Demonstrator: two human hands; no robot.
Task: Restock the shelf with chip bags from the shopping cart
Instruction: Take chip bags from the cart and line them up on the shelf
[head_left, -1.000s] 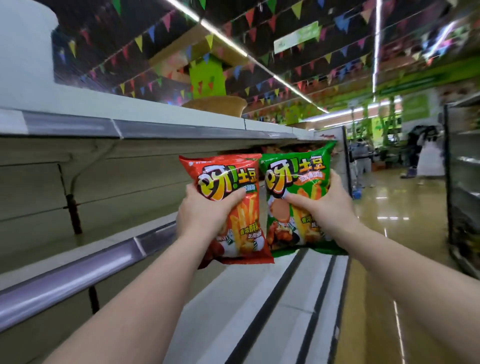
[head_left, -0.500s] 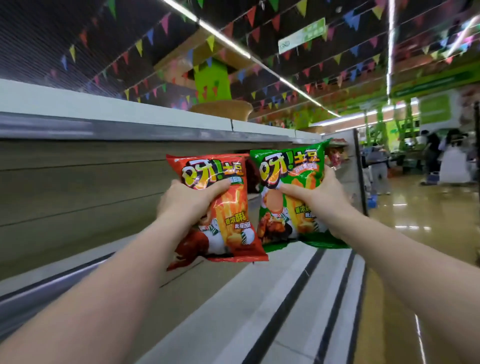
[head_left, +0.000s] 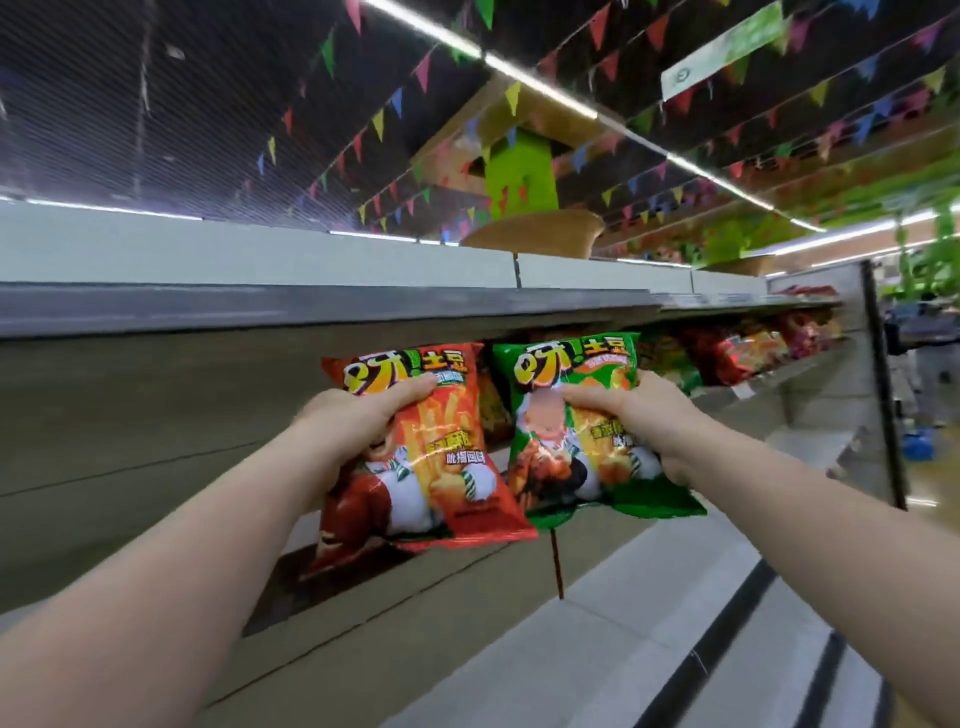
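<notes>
My left hand (head_left: 358, 421) grips a red chip bag (head_left: 447, 467) by its left side, thumb across the front. A green chip bag (head_left: 576, 457) of the same brand is held upright in my right hand (head_left: 644, 415), right beside the red one. Both bags hang in front of the shelf bay (head_left: 156, 415) under the grey upper shelf edge (head_left: 311, 306). Further along the same shelf stand several chip bags (head_left: 737, 353) in red and green. The shopping cart is out of view.
A lower shelf ledge (head_left: 597, 649) runs below my arms toward the right. A woven basket (head_left: 535, 234) sits on top of the shelving. The shelf unit ends at a metal upright (head_left: 883, 389), with the aisle floor and blurred figures beyond it.
Both hands have carried the bags further along and closer to the shelf bay. The stocked bags at the right have come into view, and my view has tilted upward.
</notes>
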